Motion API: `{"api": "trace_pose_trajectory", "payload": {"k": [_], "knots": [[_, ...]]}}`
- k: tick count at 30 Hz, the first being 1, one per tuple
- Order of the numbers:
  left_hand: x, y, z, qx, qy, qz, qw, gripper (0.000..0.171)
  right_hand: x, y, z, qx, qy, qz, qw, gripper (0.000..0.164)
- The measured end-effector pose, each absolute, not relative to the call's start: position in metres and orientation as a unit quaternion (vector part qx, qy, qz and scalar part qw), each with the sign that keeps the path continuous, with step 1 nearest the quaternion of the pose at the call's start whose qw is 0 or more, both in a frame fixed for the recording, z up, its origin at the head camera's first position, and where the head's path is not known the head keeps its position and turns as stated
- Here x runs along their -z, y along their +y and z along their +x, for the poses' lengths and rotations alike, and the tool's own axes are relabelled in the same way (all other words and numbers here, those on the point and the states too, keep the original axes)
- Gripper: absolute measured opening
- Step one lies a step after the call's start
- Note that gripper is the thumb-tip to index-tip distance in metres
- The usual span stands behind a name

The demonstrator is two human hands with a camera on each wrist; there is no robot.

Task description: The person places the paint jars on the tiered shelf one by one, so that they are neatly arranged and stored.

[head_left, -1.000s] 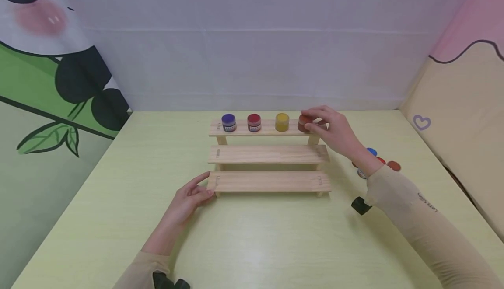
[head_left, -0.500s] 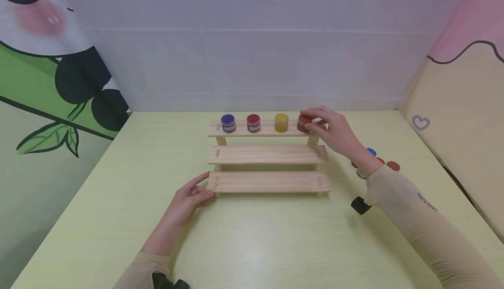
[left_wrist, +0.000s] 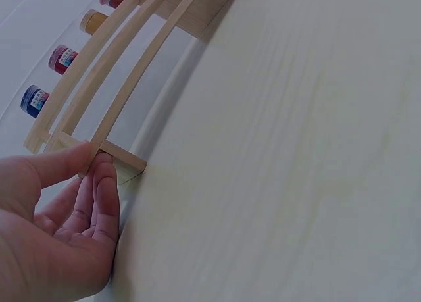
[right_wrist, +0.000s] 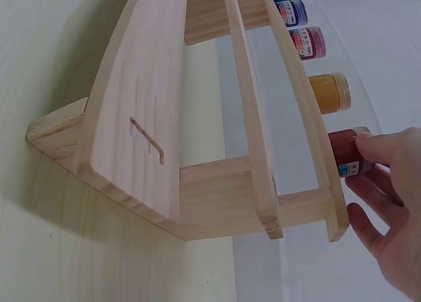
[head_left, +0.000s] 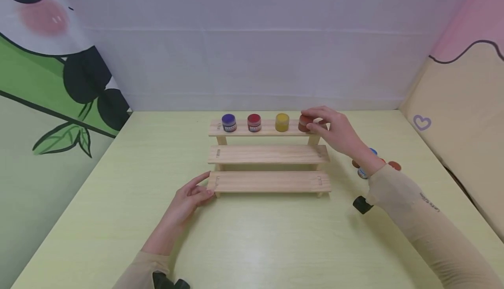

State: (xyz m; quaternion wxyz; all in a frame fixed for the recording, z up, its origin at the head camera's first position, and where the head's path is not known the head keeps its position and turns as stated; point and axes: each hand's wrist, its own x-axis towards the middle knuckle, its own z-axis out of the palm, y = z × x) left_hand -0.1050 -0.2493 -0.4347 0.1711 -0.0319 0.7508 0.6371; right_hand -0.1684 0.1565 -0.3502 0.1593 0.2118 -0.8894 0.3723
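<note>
My right hand (head_left: 336, 134) pinches a brown jar (right_wrist: 345, 152); leftward, a gap, then a yellow jar (head_left: 281, 123). My left hand (head_left: 190, 199) grips the bottom shelf (head_left: 269, 182) by its edge.

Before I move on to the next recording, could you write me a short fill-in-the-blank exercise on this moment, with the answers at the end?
1. The wooden stand has ____ shelves.
2. Counting from the left in the head view, the right hand holds the brown jar at number ____ in the row.
3. In the head view, the left hand grips the bottom shelf at its ____ end.
4. The yellow jar stands between the brown jar and the ____ jar.

Missing words: three; four; left; red.
</note>
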Motion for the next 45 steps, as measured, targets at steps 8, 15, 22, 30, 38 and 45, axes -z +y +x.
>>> {"api": "trace_pose_trajectory", "payload": {"k": [8, 15, 22, 30, 38, 45], "knots": [[0.435, -0.249, -0.105, -0.635, 0.752, -0.034, 0.170, 0.061, 0.350, 0.164, -0.167, -0.360, -0.895, 0.210, 0.160, 0.040], [0.435, -0.249, -0.105, -0.640, 0.748, -0.033, 0.171, 0.062, 0.351, 0.165, -0.168, -0.357, -0.896, 0.213, 0.159, 0.040], [0.435, -0.249, -0.104, -0.641, 0.748, -0.034, 0.172, 0.062, 0.351, 0.164, -0.167, -0.362, -0.893, 0.214, 0.159, 0.039], [0.437, -0.250, -0.105, -0.650, 0.740, -0.022, 0.170, 0.062, 0.351, 0.165, -0.168, -0.364, -0.897, 0.205, 0.145, 0.041], [0.436, -0.250, -0.104, -0.649, 0.741, -0.021, 0.170, 0.061, 0.350, 0.167, -0.166, -0.375, -0.896, 0.198, 0.136, 0.057], [0.435, -0.249, -0.103, -0.652, 0.738, -0.023, 0.171, 0.062, 0.349, 0.171, -0.165, -0.380, -0.899, 0.179, 0.124, 0.063]]}}
